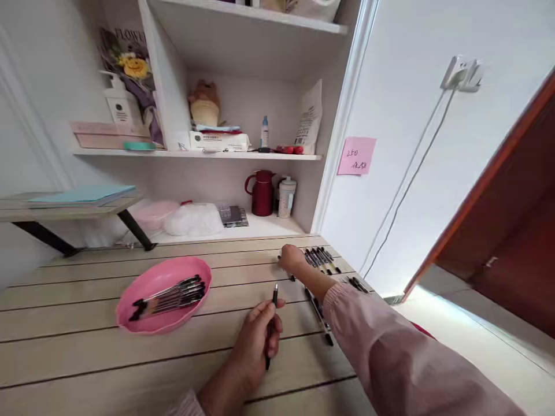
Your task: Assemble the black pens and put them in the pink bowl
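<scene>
My left hand (259, 332) is closed around a black pen (275, 296), which points up with its silver tip showing above the thumb. Further out, my right hand (291, 258) is closed and turned downward over the tabletop. Dark ends of another pen (292, 278) show beside and below it; the fingertips are hidden. Right of that hand lies a row of clear-barrelled pens with black caps (321, 260). More pens (319, 318) lie under and beside my right forearm. To the left, a pink oval bowl (130, 289) contains a bundle of similar pens (173, 296).
The slatted wooden table (108, 364) runs back to a white shelf unit (199, 154). A dark red jug (262, 193) and a patterned cup (286, 197) stand behind it. At left is a small raised stand (91, 211) with black legs. A white wall borders the table's right side.
</scene>
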A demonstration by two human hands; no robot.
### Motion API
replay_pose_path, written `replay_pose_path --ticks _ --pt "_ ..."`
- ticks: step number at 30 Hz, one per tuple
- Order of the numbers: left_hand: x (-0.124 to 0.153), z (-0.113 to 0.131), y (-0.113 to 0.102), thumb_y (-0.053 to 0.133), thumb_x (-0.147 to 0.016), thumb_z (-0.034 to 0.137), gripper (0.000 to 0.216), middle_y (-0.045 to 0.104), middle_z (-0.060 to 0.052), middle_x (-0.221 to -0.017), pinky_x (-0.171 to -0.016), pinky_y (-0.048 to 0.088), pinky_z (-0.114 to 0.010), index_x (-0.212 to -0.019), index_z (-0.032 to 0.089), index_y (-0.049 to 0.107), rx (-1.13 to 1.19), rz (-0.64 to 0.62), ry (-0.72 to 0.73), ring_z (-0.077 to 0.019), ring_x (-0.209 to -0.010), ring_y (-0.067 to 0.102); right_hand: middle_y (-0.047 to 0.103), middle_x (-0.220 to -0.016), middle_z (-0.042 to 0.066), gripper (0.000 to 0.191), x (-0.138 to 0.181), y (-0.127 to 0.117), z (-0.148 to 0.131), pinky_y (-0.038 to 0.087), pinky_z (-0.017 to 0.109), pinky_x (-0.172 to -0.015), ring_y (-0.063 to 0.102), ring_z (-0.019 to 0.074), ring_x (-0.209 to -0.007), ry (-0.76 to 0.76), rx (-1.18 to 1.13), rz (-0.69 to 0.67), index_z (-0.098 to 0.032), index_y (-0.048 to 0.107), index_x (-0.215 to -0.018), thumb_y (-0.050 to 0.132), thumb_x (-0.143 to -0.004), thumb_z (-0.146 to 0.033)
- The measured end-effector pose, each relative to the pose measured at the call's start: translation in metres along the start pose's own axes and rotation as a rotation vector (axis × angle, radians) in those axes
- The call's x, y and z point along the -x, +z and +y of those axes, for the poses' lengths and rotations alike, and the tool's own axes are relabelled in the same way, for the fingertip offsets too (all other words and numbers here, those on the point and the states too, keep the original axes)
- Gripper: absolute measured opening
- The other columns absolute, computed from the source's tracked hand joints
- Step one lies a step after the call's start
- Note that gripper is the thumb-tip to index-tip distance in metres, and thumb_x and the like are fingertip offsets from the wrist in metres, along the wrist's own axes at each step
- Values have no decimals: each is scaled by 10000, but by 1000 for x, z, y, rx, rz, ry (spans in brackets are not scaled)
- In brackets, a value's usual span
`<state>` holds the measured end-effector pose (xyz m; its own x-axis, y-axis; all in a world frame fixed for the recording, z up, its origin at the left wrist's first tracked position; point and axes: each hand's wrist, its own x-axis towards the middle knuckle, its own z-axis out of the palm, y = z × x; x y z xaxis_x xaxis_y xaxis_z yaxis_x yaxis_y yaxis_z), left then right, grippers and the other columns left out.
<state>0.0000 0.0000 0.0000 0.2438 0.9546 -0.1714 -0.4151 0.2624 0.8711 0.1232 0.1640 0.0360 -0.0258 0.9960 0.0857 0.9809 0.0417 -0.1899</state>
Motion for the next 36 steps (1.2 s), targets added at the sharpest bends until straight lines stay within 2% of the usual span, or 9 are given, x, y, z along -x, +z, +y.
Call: replay_pose_path --ticks 7,12,18,23,32,36 --pt "8 4 8 520 -760 414 350 463 59 -578 -345 130 -187 -1003 163 545 21 11 -25 -16 -337 272 614 -1043 220 328 0 -7 3 434 282 -774 595 254 -956 25 -12 14 -51 609 -1020 566 -713 -159" --pt "9 8 1 533 -754 400 338 467 57 -583 -351 124 -182 -1001 169 551 32 -1 -20 -14 -342 274 606 -1057 219 321 -9 -18 13 417 283 -793 580 249 -985 68 -30 48 -56 597 -1038 522 -736 -133" --pt "7 8 -5 522 -767 387 315 462 56 -588 -349 128 -180 -993 171 554 35 -9 -16 -13 -344 270 637 -1006 177 308 -1 -3 9 434 289 -755 591 254 -952 61 -42 10 -102 634 -968 571 -707 -253" --pt "7 8 -4 518 -768 392 315 468 55 -575 -344 131 -181 -988 169 552 37 -4 -20 -16 -340 274 618 -1041 203 376 4 9 2 436 304 -753 583 267 -966 57 -39 -13 -82 615 -1005 608 -653 -216" --pt "8 7 -4 535 -751 390 315 472 57 -564 -341 131 -182 -972 166 551 61 -12 -41 -18 -331 282 619 -1030 206 319 5 8 7 420 317 -763 572 276 -979 91 -93 -10 -82 629 -962 576 -671 -203" --pt "8 8 -3 539 -745 399 308 477 54 -568 -342 139 -179 -945 166 560 72 2 -38 -16 -338 292 633 -997 189 257 6 -3 12 416 303 -742 578 266 -954 117 -168 4 -111 649 -884 583 -660 -220"
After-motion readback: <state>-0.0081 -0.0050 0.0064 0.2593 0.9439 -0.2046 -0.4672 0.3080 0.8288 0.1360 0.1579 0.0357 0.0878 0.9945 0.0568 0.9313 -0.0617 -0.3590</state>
